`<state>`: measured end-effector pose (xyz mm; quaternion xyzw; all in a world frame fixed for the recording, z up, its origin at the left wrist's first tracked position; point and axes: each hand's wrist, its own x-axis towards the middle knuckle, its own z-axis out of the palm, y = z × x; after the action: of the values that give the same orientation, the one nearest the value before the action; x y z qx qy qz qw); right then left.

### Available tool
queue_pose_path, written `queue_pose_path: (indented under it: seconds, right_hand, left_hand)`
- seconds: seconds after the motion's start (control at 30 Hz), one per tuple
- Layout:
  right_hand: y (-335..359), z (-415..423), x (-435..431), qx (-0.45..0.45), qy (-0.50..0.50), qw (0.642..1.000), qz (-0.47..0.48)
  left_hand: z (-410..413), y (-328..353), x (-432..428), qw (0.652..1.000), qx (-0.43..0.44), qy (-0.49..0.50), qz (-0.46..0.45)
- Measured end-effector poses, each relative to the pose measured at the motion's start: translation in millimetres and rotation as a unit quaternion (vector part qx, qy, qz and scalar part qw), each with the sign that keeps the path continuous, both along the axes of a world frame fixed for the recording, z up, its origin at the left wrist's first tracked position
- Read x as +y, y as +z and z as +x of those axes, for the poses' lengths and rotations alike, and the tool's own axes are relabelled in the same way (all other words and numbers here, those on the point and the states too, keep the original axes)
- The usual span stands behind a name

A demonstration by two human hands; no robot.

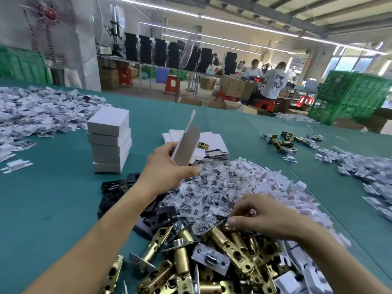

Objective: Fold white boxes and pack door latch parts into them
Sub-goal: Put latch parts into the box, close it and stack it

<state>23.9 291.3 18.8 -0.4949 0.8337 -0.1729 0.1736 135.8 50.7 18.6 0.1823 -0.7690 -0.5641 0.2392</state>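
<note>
The left hand [169, 168] is closed around a tilted white box [186, 143] at frame centre; a small clear bag [252, 211] is pinched by the right hand [261, 215], lower right.

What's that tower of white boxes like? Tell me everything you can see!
The tower of white boxes is about five closed, flat boxes, cardboard by the look, piled a little crookedly with edges not lined up. It stands upright on the green table, left of the middle. Black plates lie close to its foot.

Teal table [53, 198] under brass latches [233, 246], stacked white boxes [109, 141]
</note>
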Motion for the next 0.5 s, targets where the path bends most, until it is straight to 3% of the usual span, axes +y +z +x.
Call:
queue_pose_path:
  seconds: [0.2,0.33,0.5]
  right_hand:
    - [-0.7,5.8,0.0,0.021,0.026,0.999,0.017]
    - [1.8,15.9,0.8,0.032,-0.010,0.999,-0.022]
    - [-0.5,29.9,8.3,-0.049,0.013,0.996,-0.068]
  left_hand:
    - [2.4,-2.8,-1.4,0.998,-0.048,-0.024,-0.023]
    - [3.0,-3.0,-0.2,0.995,-0.077,-0.045,-0.051]
    - [1.7,-6.0,-1.8,0.995,-0.080,-0.040,-0.047]
